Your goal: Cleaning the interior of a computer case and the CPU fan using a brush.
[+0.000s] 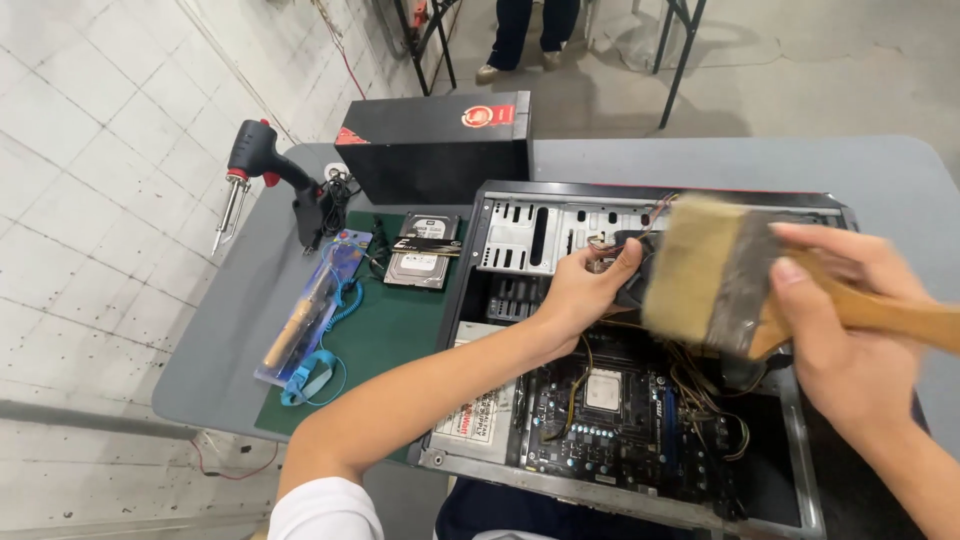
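Head view, items: my right hand [850,345] closed around the wooden handle of a wide brush [715,275], bristles blurred above the open computer case [640,210]. My left hand [580,295] reaches inside, fingers curled on cables near the drive bay. Motherboard [610,410] below. Hard drive [422,262], packaged soldering iron [305,315], desoldering gun [270,180] on the table [215,340], left of case.

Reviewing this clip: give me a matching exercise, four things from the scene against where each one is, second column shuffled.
Things:
1. wide wooden-handled paint brush
2. black soldering gun with red trim
3. square silver processor
4. black rectangular box with red label

Places:
A. at the table's far left edge
B. on the circuit board inside the open computer case
C. gripped in the right hand
D. standing behind the case, on the grey table

Pairs: 1-C, 2-A, 3-B, 4-D
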